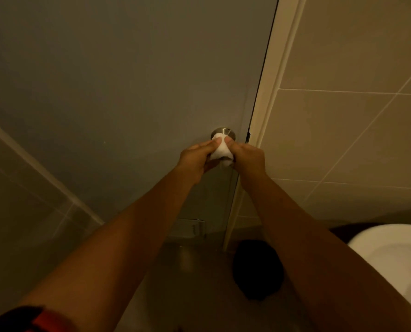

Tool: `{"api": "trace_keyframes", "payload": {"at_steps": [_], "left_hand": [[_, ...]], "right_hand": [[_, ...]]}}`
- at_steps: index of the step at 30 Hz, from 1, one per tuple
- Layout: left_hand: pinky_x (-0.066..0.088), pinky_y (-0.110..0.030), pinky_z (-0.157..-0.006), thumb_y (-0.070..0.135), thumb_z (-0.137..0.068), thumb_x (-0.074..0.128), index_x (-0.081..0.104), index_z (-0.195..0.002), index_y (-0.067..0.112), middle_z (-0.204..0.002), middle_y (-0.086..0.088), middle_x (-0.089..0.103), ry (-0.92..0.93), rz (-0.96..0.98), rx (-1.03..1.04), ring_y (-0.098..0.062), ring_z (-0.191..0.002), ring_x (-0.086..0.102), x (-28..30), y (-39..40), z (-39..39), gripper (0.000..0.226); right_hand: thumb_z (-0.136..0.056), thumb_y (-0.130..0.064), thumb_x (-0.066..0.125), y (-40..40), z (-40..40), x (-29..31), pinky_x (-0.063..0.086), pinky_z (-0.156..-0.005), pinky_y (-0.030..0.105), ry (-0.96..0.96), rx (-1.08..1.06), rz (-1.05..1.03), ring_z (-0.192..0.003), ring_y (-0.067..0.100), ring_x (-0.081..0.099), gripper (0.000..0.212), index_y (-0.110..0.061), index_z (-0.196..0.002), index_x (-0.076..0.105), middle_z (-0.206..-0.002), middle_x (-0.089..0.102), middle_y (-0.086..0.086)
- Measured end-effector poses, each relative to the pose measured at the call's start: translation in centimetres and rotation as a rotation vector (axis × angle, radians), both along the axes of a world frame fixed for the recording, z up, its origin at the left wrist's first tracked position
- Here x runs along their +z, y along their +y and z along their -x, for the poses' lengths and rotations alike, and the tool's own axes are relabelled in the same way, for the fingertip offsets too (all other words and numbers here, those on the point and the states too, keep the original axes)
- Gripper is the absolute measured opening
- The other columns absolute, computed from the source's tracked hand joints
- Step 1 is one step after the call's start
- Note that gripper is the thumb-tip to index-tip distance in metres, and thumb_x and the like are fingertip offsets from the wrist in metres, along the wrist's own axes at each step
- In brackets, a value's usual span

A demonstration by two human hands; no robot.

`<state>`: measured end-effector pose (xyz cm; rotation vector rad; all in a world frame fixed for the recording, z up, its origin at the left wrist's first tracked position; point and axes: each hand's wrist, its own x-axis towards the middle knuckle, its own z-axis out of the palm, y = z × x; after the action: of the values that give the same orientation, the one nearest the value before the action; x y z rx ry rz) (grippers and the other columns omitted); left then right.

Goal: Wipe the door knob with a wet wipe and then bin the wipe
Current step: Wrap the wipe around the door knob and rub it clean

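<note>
Wipe [220,152] pressed over the door knob [223,133] by both hands.

The white wipe is clamped between the left hand [197,159] and the right hand [248,159], thumbs on top, and is wrapped over the metal knob on the grey door [127,80]; only the knob's base plate is seen. A white basin [391,255] at lower right is cut off by the frame's edge. A dark object [257,269] lies on the floor below; whether it is a bin cannot be told.

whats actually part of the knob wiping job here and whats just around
Part of the job:
door knob
wet wipe
left hand
right hand

Just around:
white basin
dark object on the floor
tiled wall
</note>
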<state>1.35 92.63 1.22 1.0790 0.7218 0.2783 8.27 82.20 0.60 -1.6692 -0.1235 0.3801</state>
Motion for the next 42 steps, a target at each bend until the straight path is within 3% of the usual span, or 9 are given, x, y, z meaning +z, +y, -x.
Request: {"api": "trace_keyframes", "payload": {"at_steps": [3, 6, 14, 22, 25, 28, 31, 36, 42], "left_hand": [[0.057, -0.037, -0.091, 0.017, -0.082, 0.074, 0.06, -0.128, 0.006, -0.127, -0.019, 0.063, -0.082, -0.049, -0.039, -0.032, -0.112, 0.065, -1.1, -0.1, 1.1, 0.049], [0.054, -0.043, -0.096, 0.02, -0.076, 0.079, 0.063, -0.125, 0.009, -0.125, -0.018, 0.065, -0.089, -0.075, -0.005, -0.032, -0.111, 0.066, -1.8, -0.3, 1.5, 0.053], [0.061, -0.041, -0.08, 0.031, -0.075, 0.08, 0.065, -0.099, 0.004, -0.104, -0.017, 0.069, 0.117, -0.006, 0.127, -0.029, -0.091, 0.07, 0.3, -0.7, -0.9, 0.039], [0.058, -0.048, -0.084, 0.023, -0.08, 0.075, 0.059, -0.121, 0.0, -0.115, -0.02, 0.066, 0.073, 0.263, 0.209, -0.034, -0.098, 0.068, 0.4, -1.2, -1.0, 0.05], [0.06, -0.035, -0.076, 0.022, -0.085, 0.071, 0.062, -0.12, -0.001, -0.11, -0.018, 0.069, 0.023, 0.25, 0.21, -0.026, -0.088, 0.069, -0.8, -1.5, -0.1, 0.043], [0.058, -0.035, -0.087, 0.025, -0.081, 0.074, 0.068, -0.11, 0.004, -0.109, -0.014, 0.071, 0.022, 0.187, 0.235, -0.023, -0.094, 0.07, -1.9, -1.7, 0.7, 0.035], [0.058, -0.032, -0.087, 0.019, -0.081, 0.075, 0.071, -0.107, 0.005, -0.109, -0.012, 0.072, 0.012, 0.017, 0.252, -0.023, -0.097, 0.07, -2.1, -1.8, 1.3, 0.029], [0.059, -0.024, -0.076, 0.013, -0.082, 0.073, 0.071, -0.11, 0.005, -0.092, -0.002, 0.071, -0.062, -0.14, 0.253, -0.018, -0.087, 0.07, -1.0, -1.6, 0.9, 0.029], [0.059, -0.029, -0.081, 0.021, -0.088, 0.067, 0.068, -0.112, 0.001, -0.098, -0.011, 0.07, -0.014, -0.021, 0.209, -0.023, -0.09, 0.069, -1.3, -1.2, 0.0, 0.03]], "right_hand": [[-0.081, -0.029, 0.073, -1.4, 0.9, -0.8, 0.061, -0.076, 0.037, 0.003, 0.078, -0.153, -0.092, 0.026, 0.071, 0.037, -0.009, -0.111, 0.07, -0.106, 0.071, 0.014], [-0.082, -0.025, 0.073, -1.9, 1.2, -0.8, 0.06, -0.082, 0.039, -0.011, 0.098, -0.179, -0.097, 0.025, 0.069, 0.038, -0.009, -0.116, 0.067, -0.11, 0.07, 0.013], [-0.079, -0.041, 0.074, 0.7, 0.1, 1.0, 0.061, -0.074, 0.046, -0.007, -0.071, 0.048, -0.076, 0.029, 0.072, 0.035, -0.006, -0.077, 0.071, -0.081, 0.073, 0.016], [-0.081, -0.026, 0.073, 0.1, 0.2, 0.7, 0.06, -0.08, 0.047, 0.235, -0.11, -0.13, -0.088, 0.033, 0.071, 0.022, -0.01, -0.07, 0.064, -0.082, 0.069, 0.013], [-0.088, -0.026, 0.066, -0.4, 0.7, 0.3, 0.059, -0.081, 0.041, 0.234, -0.071, -0.166, -0.084, 0.026, 0.069, 0.021, -0.005, -0.088, 0.069, -0.083, 0.068, 0.011], [-0.088, -0.03, 0.064, -1.0, 1.3, -0.5, 0.057, -0.077, 0.037, 0.091, -0.039, -0.176, -0.082, 0.023, 0.067, 0.039, -0.005, -0.119, 0.062, -0.101, 0.071, 0.014], [-0.083, -0.034, 0.069, -1.4, 2.3, -1.0, 0.06, -0.078, 0.046, -0.065, -0.053, -0.063, -0.083, 0.022, 0.072, 0.029, -0.012, -0.101, 0.074, -0.091, 0.075, 0.006], [-0.08, -0.029, 0.072, -1.3, 1.8, 0.0, 0.06, -0.078, 0.036, -0.249, -0.05, -0.006, -0.084, 0.019, 0.071, 0.025, -0.016, -0.102, 0.074, -0.092, 0.076, 0.004], [-0.092, -0.03, 0.057, -0.9, 0.9, 0.2, 0.048, -0.058, 0.028, -0.254, 0.026, 0.105, -0.06, 0.018, 0.057, 0.032, -0.017, -0.064, 0.065, -0.061, 0.06, 0.002]]}}
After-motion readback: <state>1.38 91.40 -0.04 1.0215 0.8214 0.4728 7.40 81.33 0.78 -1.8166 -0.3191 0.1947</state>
